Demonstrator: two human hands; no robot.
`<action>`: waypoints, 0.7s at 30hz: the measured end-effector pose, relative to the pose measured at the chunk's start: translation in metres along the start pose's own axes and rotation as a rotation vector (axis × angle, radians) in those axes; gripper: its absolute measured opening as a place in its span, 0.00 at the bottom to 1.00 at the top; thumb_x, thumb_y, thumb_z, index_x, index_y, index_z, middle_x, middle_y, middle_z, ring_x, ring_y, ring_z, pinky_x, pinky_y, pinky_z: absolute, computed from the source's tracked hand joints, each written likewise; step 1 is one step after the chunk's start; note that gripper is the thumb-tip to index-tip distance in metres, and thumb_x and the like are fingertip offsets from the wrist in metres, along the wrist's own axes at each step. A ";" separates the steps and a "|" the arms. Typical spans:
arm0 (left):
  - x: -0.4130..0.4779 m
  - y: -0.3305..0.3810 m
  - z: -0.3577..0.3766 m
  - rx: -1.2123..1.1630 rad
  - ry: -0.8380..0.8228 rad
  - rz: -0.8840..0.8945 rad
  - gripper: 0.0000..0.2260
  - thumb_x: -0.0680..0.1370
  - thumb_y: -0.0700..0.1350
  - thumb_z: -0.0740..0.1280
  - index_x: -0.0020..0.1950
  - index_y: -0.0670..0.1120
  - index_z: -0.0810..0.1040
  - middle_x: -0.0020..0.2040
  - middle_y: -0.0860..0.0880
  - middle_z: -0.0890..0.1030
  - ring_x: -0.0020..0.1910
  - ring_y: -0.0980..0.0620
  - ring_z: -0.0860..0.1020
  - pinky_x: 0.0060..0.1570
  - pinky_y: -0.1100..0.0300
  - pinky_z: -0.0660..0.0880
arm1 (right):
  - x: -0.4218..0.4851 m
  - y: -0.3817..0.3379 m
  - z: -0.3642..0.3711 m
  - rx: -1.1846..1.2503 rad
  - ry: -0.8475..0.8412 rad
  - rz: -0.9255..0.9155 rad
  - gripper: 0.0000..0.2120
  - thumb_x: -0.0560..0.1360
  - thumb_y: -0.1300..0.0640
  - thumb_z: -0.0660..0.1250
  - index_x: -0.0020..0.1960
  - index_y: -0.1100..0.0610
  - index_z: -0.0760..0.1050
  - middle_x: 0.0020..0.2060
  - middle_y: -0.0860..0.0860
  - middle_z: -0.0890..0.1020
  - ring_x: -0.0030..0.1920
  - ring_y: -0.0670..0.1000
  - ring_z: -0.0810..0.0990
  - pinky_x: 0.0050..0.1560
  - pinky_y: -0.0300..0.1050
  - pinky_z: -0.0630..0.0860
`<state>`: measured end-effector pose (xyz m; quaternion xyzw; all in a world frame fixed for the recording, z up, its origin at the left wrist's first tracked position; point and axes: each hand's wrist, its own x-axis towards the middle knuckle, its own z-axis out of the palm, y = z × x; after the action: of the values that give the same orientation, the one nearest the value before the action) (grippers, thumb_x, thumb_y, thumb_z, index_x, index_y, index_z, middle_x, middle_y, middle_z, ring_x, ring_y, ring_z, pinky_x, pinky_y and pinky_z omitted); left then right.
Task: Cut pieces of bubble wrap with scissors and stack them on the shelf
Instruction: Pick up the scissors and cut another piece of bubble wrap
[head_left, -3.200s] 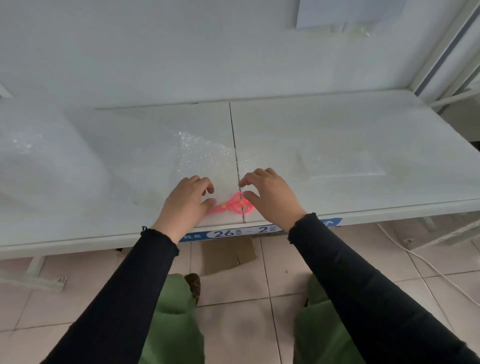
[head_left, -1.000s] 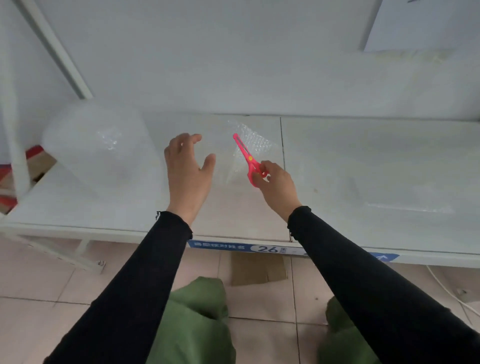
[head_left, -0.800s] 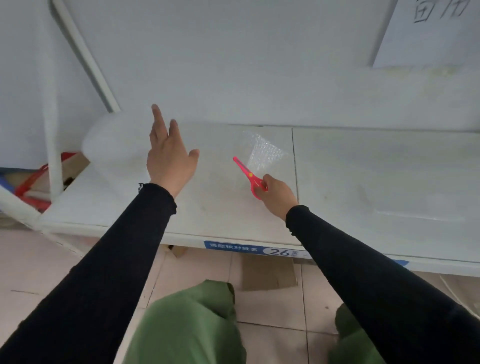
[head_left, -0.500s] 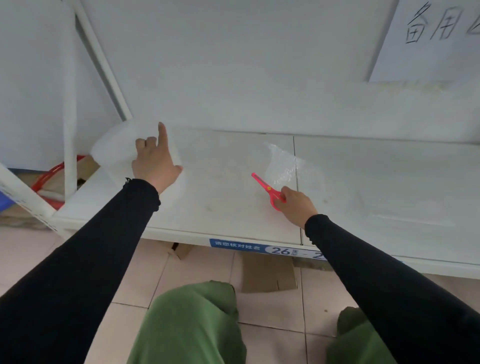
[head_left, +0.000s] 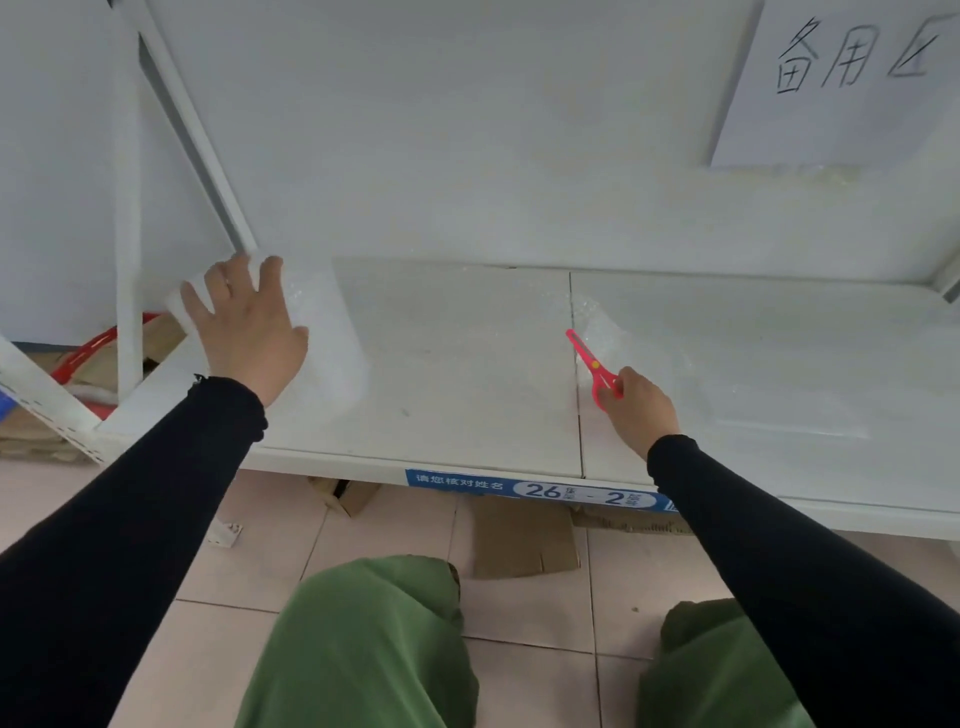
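Note:
A large roll of bubble wrap (head_left: 332, 322) lies at the left end of the white shelf (head_left: 457, 364). My left hand (head_left: 244, 327) rests on top of it with fingers spread and straight. My right hand (head_left: 639, 402) grips the handles of red scissors (head_left: 592, 366), blades pointing up and left, just above the shelf near its middle seam. A small cut piece of bubble wrap (head_left: 602, 322) lies on the shelf behind the scissors. More flat clear wrap (head_left: 789, 410) lies to the right.
A white upright post (head_left: 130, 260) and slanted brace (head_left: 197, 130) stand by the roll at the shelf's left end. A blue label (head_left: 535, 488) marks the front edge. Cardboard (head_left: 524, 535) lies on the tiled floor under the shelf. A paper sign (head_left: 841, 78) hangs on the back wall.
My left hand has swung left from beside the scissors onto the roll and spread its fingers. My right hand lifted the scissors off the shelf edge and holds them.

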<state>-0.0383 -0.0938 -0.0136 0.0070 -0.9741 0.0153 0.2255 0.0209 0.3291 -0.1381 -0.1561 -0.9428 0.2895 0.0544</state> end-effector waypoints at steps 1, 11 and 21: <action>-0.003 0.015 0.000 -0.079 0.049 0.066 0.31 0.74 0.43 0.71 0.74 0.43 0.63 0.73 0.38 0.63 0.74 0.37 0.60 0.74 0.35 0.52 | -0.001 0.002 0.000 0.030 0.026 0.024 0.16 0.81 0.44 0.59 0.46 0.57 0.71 0.39 0.54 0.79 0.34 0.53 0.75 0.33 0.46 0.69; -0.064 0.228 0.083 -0.353 -0.556 0.542 0.26 0.85 0.49 0.53 0.82 0.45 0.51 0.83 0.45 0.50 0.81 0.47 0.51 0.78 0.48 0.54 | -0.014 0.014 0.006 0.265 0.136 0.090 0.16 0.81 0.42 0.58 0.48 0.54 0.71 0.41 0.52 0.78 0.37 0.52 0.76 0.39 0.52 0.76; -0.071 0.236 0.117 -0.162 -0.411 0.422 0.16 0.83 0.48 0.49 0.64 0.50 0.73 0.56 0.47 0.75 0.53 0.44 0.72 0.52 0.49 0.68 | -0.007 0.027 0.006 0.366 0.137 0.079 0.14 0.82 0.45 0.60 0.46 0.56 0.70 0.40 0.53 0.77 0.36 0.52 0.72 0.37 0.49 0.71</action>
<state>-0.0306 0.1383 -0.1566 -0.2104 -0.9773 -0.0177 0.0152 0.0332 0.3448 -0.1580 -0.1997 -0.8616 0.4468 0.1346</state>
